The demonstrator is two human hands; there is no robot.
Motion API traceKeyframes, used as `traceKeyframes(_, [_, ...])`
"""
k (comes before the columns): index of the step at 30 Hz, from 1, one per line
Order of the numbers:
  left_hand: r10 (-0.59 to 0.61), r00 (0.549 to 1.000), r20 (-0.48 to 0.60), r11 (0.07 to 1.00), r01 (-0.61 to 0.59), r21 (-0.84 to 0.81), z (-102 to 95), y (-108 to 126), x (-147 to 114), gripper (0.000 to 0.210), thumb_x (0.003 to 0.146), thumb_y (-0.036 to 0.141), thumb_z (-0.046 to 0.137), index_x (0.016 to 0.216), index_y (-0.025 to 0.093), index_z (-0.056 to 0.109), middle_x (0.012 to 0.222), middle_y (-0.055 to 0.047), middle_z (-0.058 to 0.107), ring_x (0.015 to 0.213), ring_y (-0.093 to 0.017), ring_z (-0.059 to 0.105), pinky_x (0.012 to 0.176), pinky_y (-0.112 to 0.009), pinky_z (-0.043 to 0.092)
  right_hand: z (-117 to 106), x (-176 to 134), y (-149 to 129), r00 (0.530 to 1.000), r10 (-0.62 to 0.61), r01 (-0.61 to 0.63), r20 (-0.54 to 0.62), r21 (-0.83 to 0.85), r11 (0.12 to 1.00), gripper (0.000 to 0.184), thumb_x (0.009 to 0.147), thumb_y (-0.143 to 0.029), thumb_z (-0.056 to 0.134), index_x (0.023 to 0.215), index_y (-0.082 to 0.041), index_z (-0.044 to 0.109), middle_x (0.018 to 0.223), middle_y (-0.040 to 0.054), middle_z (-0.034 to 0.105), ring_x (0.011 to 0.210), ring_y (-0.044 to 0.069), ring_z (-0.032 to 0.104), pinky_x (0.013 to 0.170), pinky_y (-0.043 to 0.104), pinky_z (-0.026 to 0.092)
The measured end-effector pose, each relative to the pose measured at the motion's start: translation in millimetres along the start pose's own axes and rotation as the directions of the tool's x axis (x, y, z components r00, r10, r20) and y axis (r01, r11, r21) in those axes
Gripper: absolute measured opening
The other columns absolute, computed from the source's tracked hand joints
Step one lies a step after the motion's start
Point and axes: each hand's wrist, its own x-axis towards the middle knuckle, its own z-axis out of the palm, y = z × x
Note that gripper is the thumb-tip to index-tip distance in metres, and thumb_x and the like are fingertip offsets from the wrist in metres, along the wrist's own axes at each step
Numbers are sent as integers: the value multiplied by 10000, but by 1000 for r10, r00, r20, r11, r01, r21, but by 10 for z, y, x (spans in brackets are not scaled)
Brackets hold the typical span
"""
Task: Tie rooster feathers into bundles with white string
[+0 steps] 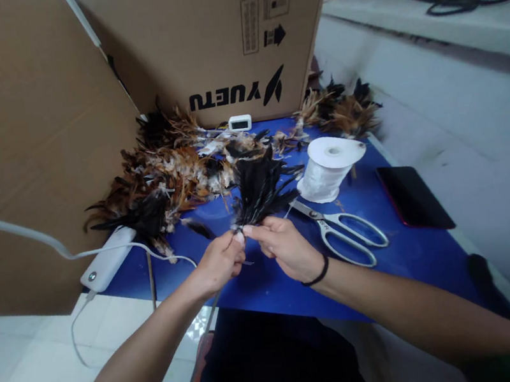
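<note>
A bunch of black feathers point(261, 183) fans out away from me above the blue table point(270, 285). My left hand point(222, 257) pinches the base of the bunch. Close beside it, my right hand point(285, 244) is closed at the same base, thumb and fingers together. The fingers hide most of the quill ends. Scissors point(345, 228) with pale handles lie just right of my right hand. Behind them a spool of white ribbon or thread point(329, 169) stands upright. Loose brown and black feathers point(174, 171) are heaped beyond my left hand.
A cardboard box point(211, 36) rises behind the table, with a small digital display point(240, 123) before it. A white power bank point(108, 259) with cables sits left. A phone point(413, 198) lies right. More feathers point(343, 109) sit at back right; dark scissors point(471, 0) rest on a ledge.
</note>
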Motion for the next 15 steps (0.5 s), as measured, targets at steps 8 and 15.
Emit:
traceKeyframes(8, [-5,1000,31,998,6,-59,6,-74,6,348,820,494,537,782,168,419,561,83,324,402,-15,219,375,-155,139,-28,29,3,996,21,-25,84,45,999,421,599,-378,764,488,-184,406,406,-101,306,390,31,235,401,222,176])
traceKeyframes(15, [-18,992,125,988,37,-152,-45,-104,-34,386,814,515,541,714,180,378,561,81,303,387,-9,203,367,-147,101,-111,83,-1,954,120,-129,275,14,992,464,663,-422,731,481,-175,382,449,-101,252,433,29,184,433,228,137])
